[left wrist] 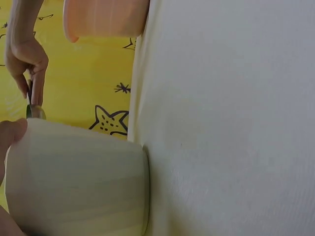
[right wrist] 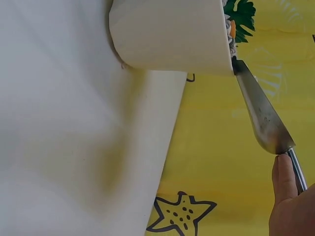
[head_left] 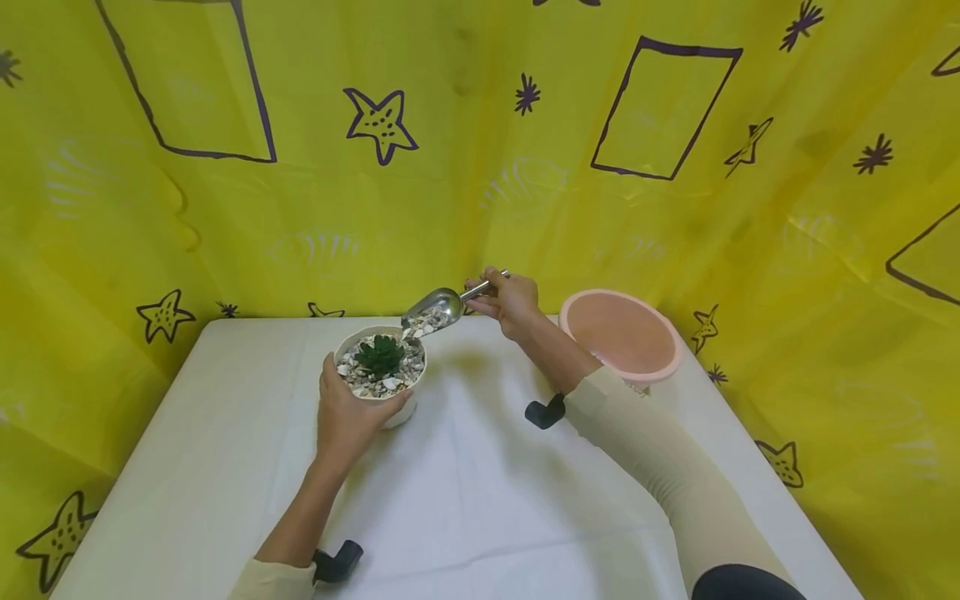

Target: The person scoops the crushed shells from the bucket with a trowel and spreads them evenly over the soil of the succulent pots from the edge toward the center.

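Note:
A white flower pot stands on the table, filled with pale and grey pebbles around a small green succulent. My left hand grips the pot, its thumb and fingers spread around the near and left sides of the rim. My right hand holds a metal scoop by its handle. The scoop carries more pebbles and tilts down to the left, its lip over the pot's right rim. In the right wrist view, the scoop slants with its tip at the rim of the pot.
A pink basin stands at the table's back right, partly behind my right forearm. White cloth covers the table. A yellow curtain with dark star and frame drawings hangs right behind the table's far edge.

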`<state>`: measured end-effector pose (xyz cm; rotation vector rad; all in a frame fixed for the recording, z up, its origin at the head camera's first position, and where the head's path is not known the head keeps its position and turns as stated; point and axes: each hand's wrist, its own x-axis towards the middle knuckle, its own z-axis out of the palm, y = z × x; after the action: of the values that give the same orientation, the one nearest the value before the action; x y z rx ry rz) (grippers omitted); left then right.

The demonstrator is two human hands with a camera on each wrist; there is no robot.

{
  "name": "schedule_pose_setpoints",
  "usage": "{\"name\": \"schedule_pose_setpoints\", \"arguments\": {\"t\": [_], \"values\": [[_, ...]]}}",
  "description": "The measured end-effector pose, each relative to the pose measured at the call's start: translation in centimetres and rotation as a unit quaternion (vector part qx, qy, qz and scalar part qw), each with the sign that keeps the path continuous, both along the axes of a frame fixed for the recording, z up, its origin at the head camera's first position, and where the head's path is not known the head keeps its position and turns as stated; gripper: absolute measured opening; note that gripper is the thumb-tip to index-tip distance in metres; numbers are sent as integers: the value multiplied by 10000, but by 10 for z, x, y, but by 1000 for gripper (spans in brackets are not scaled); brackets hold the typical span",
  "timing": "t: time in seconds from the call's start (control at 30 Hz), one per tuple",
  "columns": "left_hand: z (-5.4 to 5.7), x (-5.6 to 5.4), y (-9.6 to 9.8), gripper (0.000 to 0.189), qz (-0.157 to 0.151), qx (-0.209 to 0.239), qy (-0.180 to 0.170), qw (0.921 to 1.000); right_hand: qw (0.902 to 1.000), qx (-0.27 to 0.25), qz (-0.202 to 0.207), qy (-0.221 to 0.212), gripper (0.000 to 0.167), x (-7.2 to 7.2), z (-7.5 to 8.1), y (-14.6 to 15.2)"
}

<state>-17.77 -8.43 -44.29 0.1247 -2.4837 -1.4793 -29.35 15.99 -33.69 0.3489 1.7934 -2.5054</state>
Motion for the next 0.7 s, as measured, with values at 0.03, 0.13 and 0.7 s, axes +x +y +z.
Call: {"name": "schedule_pose_setpoints", "arguments": {"t": [0.03,0.13,0.7], "values": [[0,-1,-2,129,-75,14,-29,10000,10000,9,2,1,34,0,0,0],[0,-3,-8,128,-308,42,-70,9995,10000,54,14,17,38,1,1,2],[-2,-12,-28,123,-1218,259,-17,9922,9998,189,51,53,40,3,5,1]]}}
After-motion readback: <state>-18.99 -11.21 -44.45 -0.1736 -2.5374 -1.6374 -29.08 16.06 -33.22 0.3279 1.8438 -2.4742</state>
